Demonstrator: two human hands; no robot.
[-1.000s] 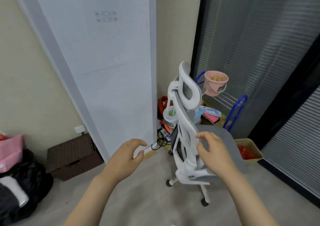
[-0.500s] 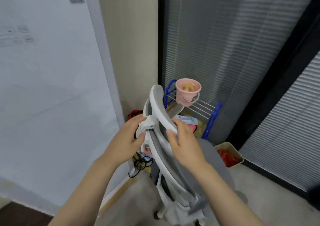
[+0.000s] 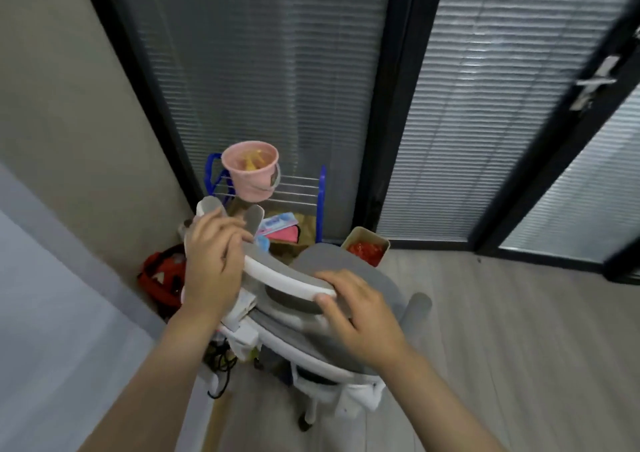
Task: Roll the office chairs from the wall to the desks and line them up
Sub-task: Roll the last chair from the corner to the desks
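We find the office chair (image 3: 277,278), white-framed with grey padding, standing in the corner of the room on the wood-look floor (image 3: 519,330), close before the glass partition with its closed blinds (image 3: 277,88). We see it from behind and above. The left hand (image 3: 211,261) grips the left end of the curved headrest, its fingers (image 3: 228,226) curled over the top edge. The right hand (image 3: 360,316) holds the right end of the same headrest bar, thumb pressed under the white rim and fingers wrapped over the top. A grey armrest (image 3: 415,313) projects just right of the right hand. Behind the chair stands a blue wire rack (image 3: 320,202) carrying a pink bucket (image 3: 251,171) at its top. A red bag (image 3: 162,278) lies on the floor left of the chair, against the beige wall (image 3: 69,105). A beige bin (image 3: 367,247) with red contents sits at the foot of the partition. Black cables (image 3: 218,365) trail beside the chair base.
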